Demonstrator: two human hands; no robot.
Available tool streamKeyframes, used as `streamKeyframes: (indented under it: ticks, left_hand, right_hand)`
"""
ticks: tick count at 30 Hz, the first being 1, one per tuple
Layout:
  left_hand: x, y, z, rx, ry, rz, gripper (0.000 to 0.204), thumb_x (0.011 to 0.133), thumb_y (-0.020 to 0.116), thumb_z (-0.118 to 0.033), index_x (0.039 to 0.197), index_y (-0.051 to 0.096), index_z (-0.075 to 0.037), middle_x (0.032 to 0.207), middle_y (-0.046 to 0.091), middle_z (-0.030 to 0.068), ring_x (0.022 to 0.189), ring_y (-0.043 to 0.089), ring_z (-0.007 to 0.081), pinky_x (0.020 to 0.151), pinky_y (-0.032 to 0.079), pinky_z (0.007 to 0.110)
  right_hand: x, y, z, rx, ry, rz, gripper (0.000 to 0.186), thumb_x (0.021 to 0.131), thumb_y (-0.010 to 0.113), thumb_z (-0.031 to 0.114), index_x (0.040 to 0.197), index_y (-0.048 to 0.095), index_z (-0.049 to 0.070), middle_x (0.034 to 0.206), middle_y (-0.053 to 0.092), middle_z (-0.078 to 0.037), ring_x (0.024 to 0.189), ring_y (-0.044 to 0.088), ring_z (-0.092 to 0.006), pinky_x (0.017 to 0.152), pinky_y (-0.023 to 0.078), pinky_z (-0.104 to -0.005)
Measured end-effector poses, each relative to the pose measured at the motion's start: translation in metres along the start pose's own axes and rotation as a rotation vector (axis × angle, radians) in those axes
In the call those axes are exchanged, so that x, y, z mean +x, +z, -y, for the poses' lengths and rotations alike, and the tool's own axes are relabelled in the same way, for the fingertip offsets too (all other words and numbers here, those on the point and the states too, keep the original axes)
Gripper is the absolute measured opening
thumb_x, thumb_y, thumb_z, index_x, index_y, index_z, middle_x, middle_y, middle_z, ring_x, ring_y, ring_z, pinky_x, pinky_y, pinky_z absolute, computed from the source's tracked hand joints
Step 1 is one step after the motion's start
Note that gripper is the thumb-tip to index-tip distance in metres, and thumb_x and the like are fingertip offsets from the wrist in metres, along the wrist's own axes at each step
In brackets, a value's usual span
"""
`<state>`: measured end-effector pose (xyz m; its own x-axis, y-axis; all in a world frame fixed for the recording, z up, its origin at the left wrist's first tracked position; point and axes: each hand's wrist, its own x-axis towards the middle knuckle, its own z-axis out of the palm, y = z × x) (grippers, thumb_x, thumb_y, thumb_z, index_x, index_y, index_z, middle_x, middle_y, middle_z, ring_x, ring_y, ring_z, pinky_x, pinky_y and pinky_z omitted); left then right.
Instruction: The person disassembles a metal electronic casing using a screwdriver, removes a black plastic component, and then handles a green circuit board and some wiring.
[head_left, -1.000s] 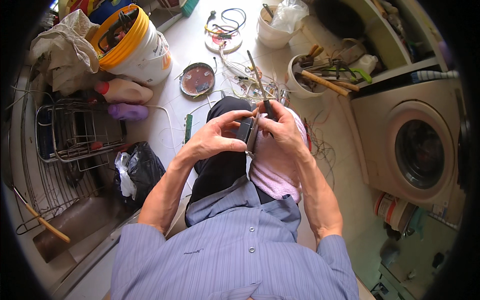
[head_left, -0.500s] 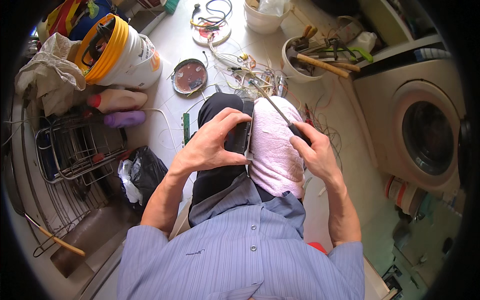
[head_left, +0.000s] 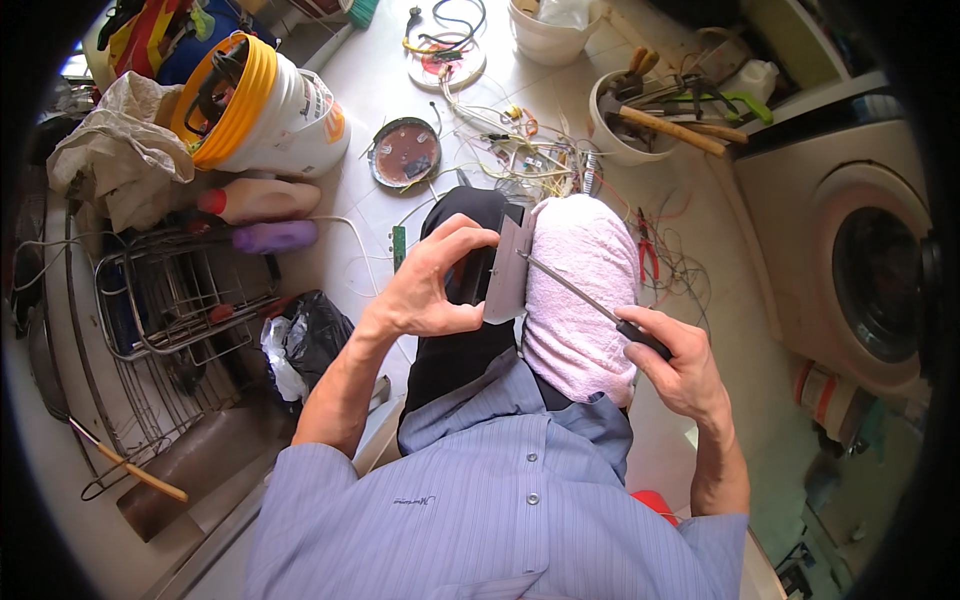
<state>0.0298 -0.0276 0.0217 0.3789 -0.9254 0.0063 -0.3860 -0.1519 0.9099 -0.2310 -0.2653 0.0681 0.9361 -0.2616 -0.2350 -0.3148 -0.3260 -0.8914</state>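
Note:
My left hand grips a dark boxy device with a flat pale grey face, held over my black-trousered left leg. My right hand holds a long screwdriver by its black handle, its tip at the device's grey face. A pink towel covers my right leg beside the device. Beyond my knees lie tangled wires, a round dark plate and a green circuit board. Red-handled pliers lie right of the towel.
A bucket with a yellow rim, plastic bottles, a wire rack and a black bag stand at left. A tool tub and another white tub stand at the back. A washing machine fills the right side.
The device has turned to show its grey face. My right hand has pulled apart from it, down and rightward, and the screwdriver has swung from upright to slanting with its tip on that face.

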Motion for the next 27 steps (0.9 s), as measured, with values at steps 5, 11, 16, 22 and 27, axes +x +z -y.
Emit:
streamKeyframes:
  ticks: [5, 11, 16, 22, 27]
  left_hand:
    - [0.002, 0.021, -0.001, -0.068, 0.047, -0.084, 0.058, 0.072, 0.078, -0.013, 0.126, 0.059, -0.002, 0.115, 0.057, 0.011, 0.099, 0.059, 0.0215, 0.083, 0.05, 0.03]
    - [0.012, 0.046, -0.006, -0.028, 0.14, -0.147, 0.06, 0.07, 0.077, -0.009, 0.125, 0.057, -0.002, 0.117, 0.062, 0.0165, 0.105, 0.065, 0.0324, 0.092, 0.054, 0.038]
    - [0.003, 0.048, -0.007, -0.017, 0.085, -0.158, 0.059, 0.069, 0.075, -0.008, 0.125, 0.058, 0.0, 0.115, 0.065, 0.0184, 0.104, 0.068, 0.0365, 0.091, 0.056, 0.04]
    - [-0.002, 0.059, -0.01, 0.04, 0.213, -0.258, 0.061, 0.066, 0.077, -0.006, 0.124, 0.06, 0.0, 0.118, 0.066, 0.019, 0.109, 0.068, 0.0361, 0.095, 0.055, 0.04]
    - [-0.009, 0.064, -0.01, 0.068, 0.225, -0.252, 0.06, 0.065, 0.074, -0.004, 0.123, 0.061, 0.001, 0.119, 0.066, 0.0193, 0.113, 0.068, 0.0369, 0.099, 0.054, 0.041]
  right_hand:
    - [0.011, 0.024, 0.005, 0.057, 0.201, -0.123, 0.031, 0.088, 0.08, 0.013, 0.114, 0.069, 0.0, 0.08, 0.063, -0.006, 0.072, 0.056, -0.0109, 0.066, 0.047, -0.0291]
    - [0.095, 0.076, 0.019, 0.33, 0.153, -0.244, 0.049, 0.086, 0.083, 0.033, 0.112, 0.066, -0.005, 0.095, 0.072, -0.012, 0.086, 0.067, -0.0144, 0.076, 0.055, -0.0315]
    - [0.11, 0.084, 0.012, 0.202, 0.054, -0.22, 0.044, 0.09, 0.08, 0.031, 0.108, 0.066, -0.007, 0.091, 0.074, -0.014, 0.084, 0.07, -0.0175, 0.075, 0.057, -0.0349]
    - [0.098, 0.079, 0.011, 0.202, 0.125, -0.217, 0.032, 0.092, 0.072, 0.023, 0.104, 0.067, -0.006, 0.076, 0.068, -0.016, 0.07, 0.066, -0.0161, 0.065, 0.053, -0.0342]
    - [0.081, 0.073, 0.017, 0.005, 0.044, -0.342, 0.022, 0.088, 0.065, 0.013, 0.103, 0.068, -0.003, 0.067, 0.061, -0.015, 0.056, 0.057, -0.0176, 0.057, 0.048, -0.0356]
